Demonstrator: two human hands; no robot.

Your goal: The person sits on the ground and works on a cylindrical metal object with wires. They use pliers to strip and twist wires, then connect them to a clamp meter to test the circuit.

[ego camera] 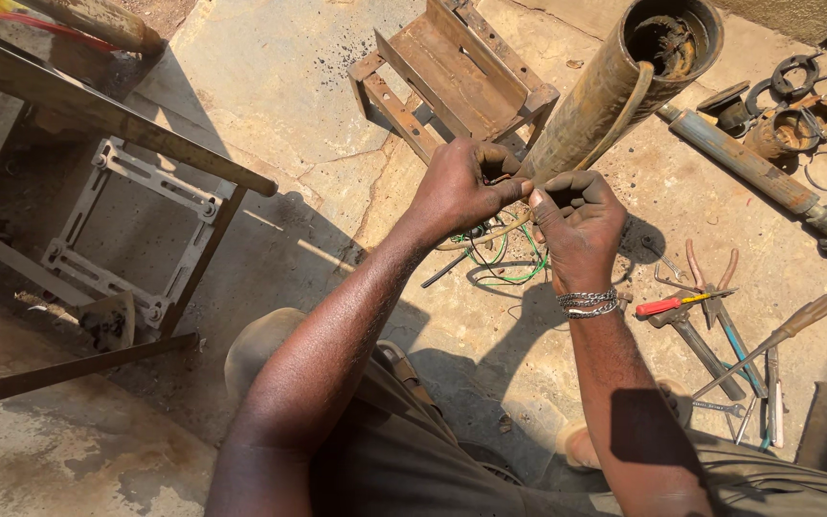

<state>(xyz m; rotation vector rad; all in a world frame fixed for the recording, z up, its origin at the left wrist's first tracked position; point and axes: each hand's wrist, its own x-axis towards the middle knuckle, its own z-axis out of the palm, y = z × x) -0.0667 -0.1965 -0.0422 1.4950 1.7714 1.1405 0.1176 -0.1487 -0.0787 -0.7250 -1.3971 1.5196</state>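
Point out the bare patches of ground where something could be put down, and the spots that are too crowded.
Bare concrete lies between the metal frame and the left hand, and again above it, left of the rusty bracket. It is crowded right of the right hand: pliers, red screwdriver and other tools. Green wire clutters the ground below the hands, and rings lie by the rusty pipe.

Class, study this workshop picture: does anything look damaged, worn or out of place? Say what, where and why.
The big metal pipe beside both hands, left hand and right hand, is rusty, its open end caked with dark grime. Hand tools lie loose on the cracked concrete floor, with green wire tangled under the hands.
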